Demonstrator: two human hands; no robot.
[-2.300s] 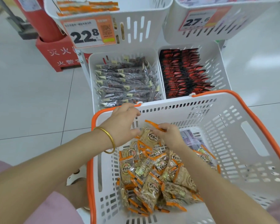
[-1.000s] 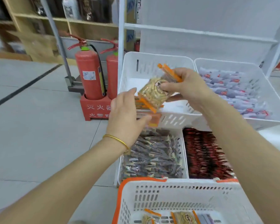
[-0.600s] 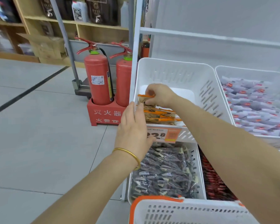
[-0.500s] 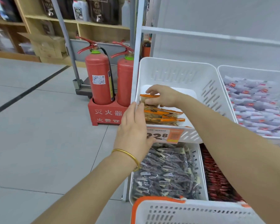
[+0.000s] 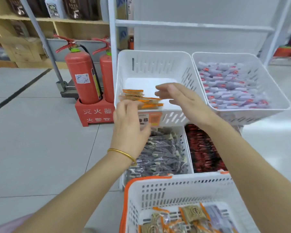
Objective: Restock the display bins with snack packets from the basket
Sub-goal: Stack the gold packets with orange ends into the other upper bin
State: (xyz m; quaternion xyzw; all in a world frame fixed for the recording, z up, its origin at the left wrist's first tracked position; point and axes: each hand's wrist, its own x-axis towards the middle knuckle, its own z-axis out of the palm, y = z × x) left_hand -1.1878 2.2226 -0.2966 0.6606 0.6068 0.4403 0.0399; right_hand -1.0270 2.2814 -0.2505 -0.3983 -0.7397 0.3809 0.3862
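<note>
A few orange-edged snack packets (image 5: 139,99) lie stacked at the front left of the upper white display bin (image 5: 158,64). My right hand (image 5: 178,98) hovers just right of the stack with straight fingers and holds nothing. My left hand (image 5: 129,125) is in front of the bin's front wall, fingers relaxed and empty, covering part of the orange price tag (image 5: 151,118). The white basket with an orange rim (image 5: 175,187) stands at the bottom, with more of the same packets (image 5: 188,217) inside.
A second upper bin (image 5: 275,91) on the right holds pale packets. Two lower bins hold dark grey packets (image 5: 160,153) and red-black packets (image 5: 203,148). Two red fire extinguishers (image 5: 82,76) stand on the floor to the left. Wooden shelves are behind.
My right hand carried a packet from the basket up to the upper bin, laid it on the stack, let go and drew back to the right. My left hand stayed by the bin front.
</note>
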